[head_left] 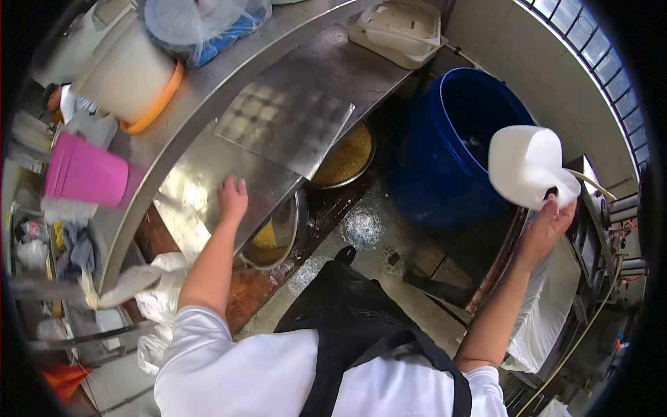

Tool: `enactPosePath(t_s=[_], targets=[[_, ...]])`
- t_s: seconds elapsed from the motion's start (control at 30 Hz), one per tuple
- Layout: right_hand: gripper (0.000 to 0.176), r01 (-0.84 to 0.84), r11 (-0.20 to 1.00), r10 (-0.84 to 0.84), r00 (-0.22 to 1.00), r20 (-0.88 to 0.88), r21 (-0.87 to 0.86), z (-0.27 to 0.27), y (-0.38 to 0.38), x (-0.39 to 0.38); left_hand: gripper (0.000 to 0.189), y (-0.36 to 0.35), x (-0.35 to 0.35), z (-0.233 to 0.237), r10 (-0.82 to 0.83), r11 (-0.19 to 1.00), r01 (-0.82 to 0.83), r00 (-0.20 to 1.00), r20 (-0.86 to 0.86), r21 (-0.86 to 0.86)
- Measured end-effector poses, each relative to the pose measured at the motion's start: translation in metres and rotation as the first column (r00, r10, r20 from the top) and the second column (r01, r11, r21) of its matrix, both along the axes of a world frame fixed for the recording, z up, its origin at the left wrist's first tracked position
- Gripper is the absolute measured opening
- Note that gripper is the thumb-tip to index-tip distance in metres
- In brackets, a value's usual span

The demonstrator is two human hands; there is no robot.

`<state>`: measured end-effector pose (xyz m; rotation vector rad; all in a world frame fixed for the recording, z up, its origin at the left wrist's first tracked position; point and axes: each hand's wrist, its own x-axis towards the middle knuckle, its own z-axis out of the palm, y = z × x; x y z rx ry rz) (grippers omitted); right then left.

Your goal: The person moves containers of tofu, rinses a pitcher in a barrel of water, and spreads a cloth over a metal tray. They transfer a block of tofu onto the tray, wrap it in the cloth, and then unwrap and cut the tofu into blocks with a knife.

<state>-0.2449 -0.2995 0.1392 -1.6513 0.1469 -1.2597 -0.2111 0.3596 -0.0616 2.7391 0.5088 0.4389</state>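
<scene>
Fingers [556,205] of the right hand [549,226] close around the handle side of a white plastic jug [524,167]. The jug is held in the air, tipped on its side, just past the rim of a blue barrel [451,149] and near the machine frame at the right edge. The left hand [233,198] lies palm-down on a steel counter [187,201], fingers loosely spread and gripping nothing, close to the counter's front edge. A loose steel sheet [285,121] rests on the counter beyond the hand, one corner overhanging.

Open room is narrow: a strip of wet floor [368,226] runs between the counter and the barrel, and the person's black apron [347,313] fills its near end. Under the counter's edge sit two metal bowls, one with yellow grains [345,156] and a nearer one [274,233] partly hidden.

The jug is smooth, opaque and rounded, with its mouth turned away from the camera. The barrel is glossy plastic with a dark inside. The counter is brushed and throws glare. A white bucket [128,73] with an orange rim and a pink tub [87,172] lie on their sides at the left, and a white tray [399,24] sits at the counter's far end.
</scene>
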Motion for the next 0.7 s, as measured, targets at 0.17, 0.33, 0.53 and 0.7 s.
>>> enactPosePath(t_s=[0.17,0.33,0.53,0.7], targets=[[0.038,-0.163,0.97,0.083,0.92,-0.382,-0.18,-0.046,0.075,0.028,0.079,0.056,0.147,-0.014,0.063,0.978,-0.006,0.962,-0.266,0.21],[0.039,-0.577,0.755,0.12,0.589,-0.799,-0.311,-0.152,0.156,-0.024,0.086,0.003,0.216,-0.032,0.188,0.956,-0.05,0.861,-0.472,0.289],[0.033,-0.432,0.881,0.161,-0.108,-0.981,0.192,-0.227,0.145,-0.14,0.072,0.083,0.278,-0.04,0.077,0.978,-0.034,0.976,-0.202,0.206],[0.039,-0.466,0.875,-0.036,-0.327,-0.944,0.127,-0.295,0.099,-0.265,0.082,0.161,0.293,-0.051,0.198,0.97,-0.139,0.925,-0.323,0.198]])
